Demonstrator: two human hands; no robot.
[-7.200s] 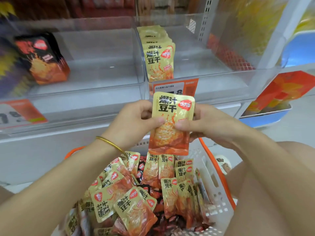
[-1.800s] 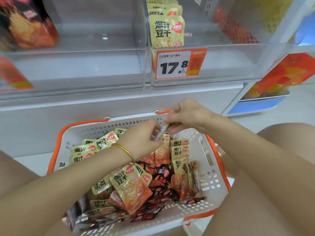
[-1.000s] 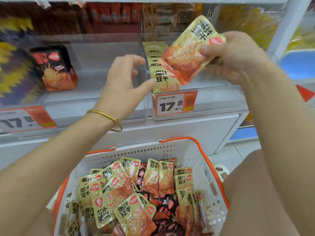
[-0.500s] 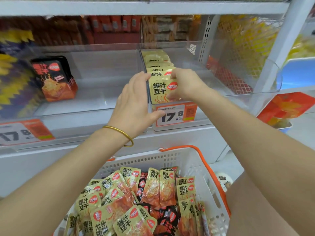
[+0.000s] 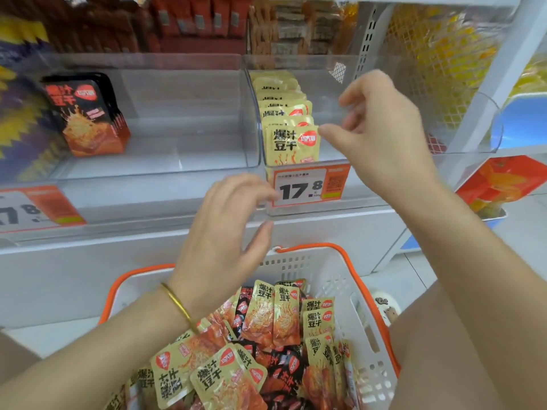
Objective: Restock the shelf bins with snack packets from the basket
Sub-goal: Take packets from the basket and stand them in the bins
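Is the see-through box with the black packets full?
No, mostly empty. The black packets stand only at the left end of the clear bin.

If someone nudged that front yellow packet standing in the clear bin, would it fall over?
Probably not backward: the front yellow packet leans against the row behind. It looks thin and flexible, so likely light and easily bent. Its glossy film may be slippery.
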